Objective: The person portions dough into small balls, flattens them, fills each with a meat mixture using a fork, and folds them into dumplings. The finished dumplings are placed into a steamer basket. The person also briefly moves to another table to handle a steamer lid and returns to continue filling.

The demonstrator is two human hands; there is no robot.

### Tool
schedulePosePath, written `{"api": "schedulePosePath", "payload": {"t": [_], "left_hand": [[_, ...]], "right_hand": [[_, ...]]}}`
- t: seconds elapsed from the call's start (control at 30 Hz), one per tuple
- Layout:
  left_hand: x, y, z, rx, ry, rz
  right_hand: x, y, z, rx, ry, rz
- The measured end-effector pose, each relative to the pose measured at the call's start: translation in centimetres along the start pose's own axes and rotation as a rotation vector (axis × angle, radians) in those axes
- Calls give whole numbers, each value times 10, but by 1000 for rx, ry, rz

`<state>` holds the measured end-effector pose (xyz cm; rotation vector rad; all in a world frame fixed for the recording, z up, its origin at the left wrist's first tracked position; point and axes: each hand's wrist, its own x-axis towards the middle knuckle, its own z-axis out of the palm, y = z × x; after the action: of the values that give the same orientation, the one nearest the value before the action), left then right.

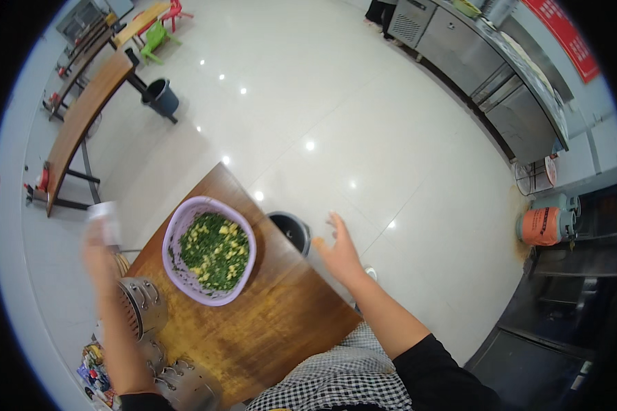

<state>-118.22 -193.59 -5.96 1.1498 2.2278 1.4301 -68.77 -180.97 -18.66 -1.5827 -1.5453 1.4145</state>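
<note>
My left hand (96, 240), blurred, is raised at the left beyond the table's edge. It grips a small white object (106, 222), too blurred to name exactly. Over the right edge of the wooden table (283, 329), my right hand (339, 254) hangs with its fingers apart and nothing in it. Between my hands a lilac plastic basin (170, 272) rests on the tabletop. Chopped green leaves with yellow pieces, perhaps scrambled egg (216, 251), lie inside it.
Steel pots (146, 303) stand along the table's left side. A dark bucket (290, 231) sits on the floor beside the table. A steel counter (468, 61) and gas cylinders (542, 226) are at the right. Another bucket (162, 97) stands by a long table (85, 123). A person's legs (380, 15) show far off.
</note>
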Motion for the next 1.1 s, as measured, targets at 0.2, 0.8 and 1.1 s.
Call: {"api": "schedulePosePath", "payload": {"t": [0.2, 0.8, 1.1], "left_hand": [[-228, 211, 354, -76, -838, -56], [-350, 283, 522, 266, -987, 145], [-262, 210, 526, 327, -450, 219]], "right_hand": [[-11, -14, -135, -78, -199, -346], [-5, 42, -329, 626, -309, 366], [138, 137, -353, 952, -335, 740]]}}
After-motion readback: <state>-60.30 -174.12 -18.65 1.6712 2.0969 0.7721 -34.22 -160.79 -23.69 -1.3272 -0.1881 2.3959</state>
